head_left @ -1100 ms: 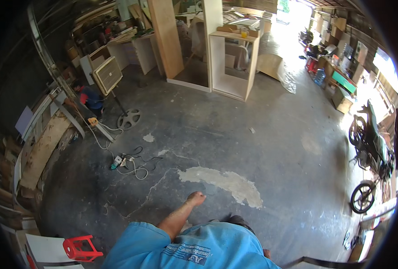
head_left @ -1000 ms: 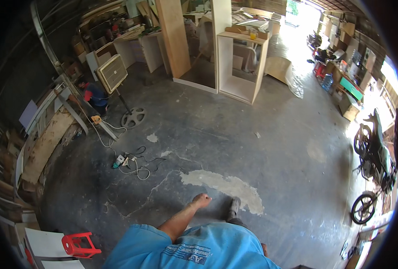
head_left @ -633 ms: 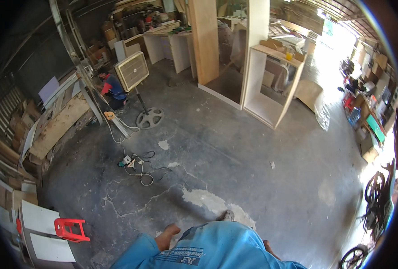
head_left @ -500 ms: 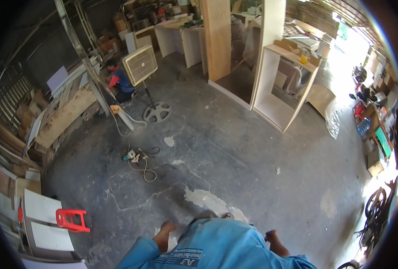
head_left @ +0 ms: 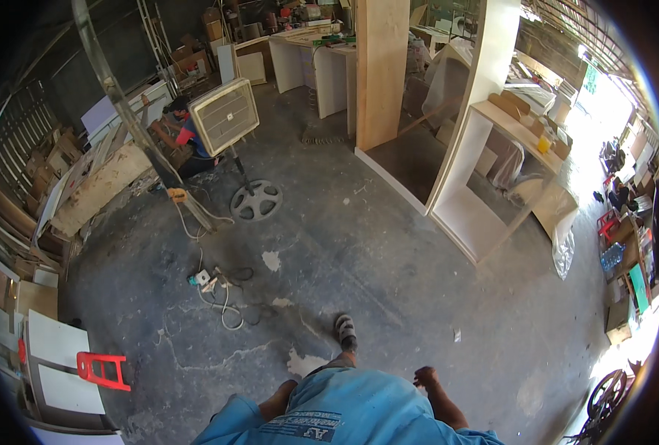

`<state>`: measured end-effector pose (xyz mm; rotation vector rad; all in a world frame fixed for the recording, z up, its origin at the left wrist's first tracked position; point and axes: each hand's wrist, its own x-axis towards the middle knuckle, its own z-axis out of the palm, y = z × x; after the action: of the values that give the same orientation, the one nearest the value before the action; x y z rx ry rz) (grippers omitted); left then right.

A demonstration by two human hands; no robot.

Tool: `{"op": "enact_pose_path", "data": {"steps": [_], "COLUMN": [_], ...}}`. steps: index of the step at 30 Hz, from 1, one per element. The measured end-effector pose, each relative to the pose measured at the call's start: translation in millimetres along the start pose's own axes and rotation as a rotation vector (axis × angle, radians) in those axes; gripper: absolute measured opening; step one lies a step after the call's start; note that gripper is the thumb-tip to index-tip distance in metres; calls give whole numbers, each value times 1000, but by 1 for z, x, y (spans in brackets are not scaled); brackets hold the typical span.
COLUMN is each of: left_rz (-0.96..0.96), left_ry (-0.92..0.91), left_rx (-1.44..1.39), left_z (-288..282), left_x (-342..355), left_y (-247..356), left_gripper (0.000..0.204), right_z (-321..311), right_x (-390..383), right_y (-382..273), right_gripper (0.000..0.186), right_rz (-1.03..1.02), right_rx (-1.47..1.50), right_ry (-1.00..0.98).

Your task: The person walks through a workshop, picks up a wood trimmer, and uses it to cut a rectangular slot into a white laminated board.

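One cabled white-and-teal device (head_left: 204, 279) lies on the concrete floor (head_left: 389, 259), ahead and left of the wearer's left hand (head_left: 283, 391), well apart. That hand's grip is half hidden and the right hand (head_left: 426, 377) too small to judge; nothing held shows. A sandalled foot (head_left: 346, 328) is forward; walking well probably means stepping clear of the device. Farther out stand a boxy fan (head_left: 225, 116) and an open cabinet (head_left: 469, 219).

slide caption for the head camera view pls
Left hand and right hand either side of a blue shirt, over a grey workshop floor, open cabinet frame ahead.
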<state>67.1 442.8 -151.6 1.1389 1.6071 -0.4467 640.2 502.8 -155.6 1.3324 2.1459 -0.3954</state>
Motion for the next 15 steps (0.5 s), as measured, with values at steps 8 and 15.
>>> {"op": "enact_pose_path", "data": {"steps": [8, 15], "left_rz": [201, 393], "left_ry": [456, 633], "left_rx": [340, -245], "left_z": [-294, -472], "left_x": [98, 113], "left_y": [35, 222], "left_gripper": [50, 40], "right_z": [-129, -187], "right_x": [94, 209], "right_y": [-29, 52], "right_gripper": [24, 24], "right_rz": [292, 406], "right_rx": [628, 775], "right_ry": [-188, -164]}}
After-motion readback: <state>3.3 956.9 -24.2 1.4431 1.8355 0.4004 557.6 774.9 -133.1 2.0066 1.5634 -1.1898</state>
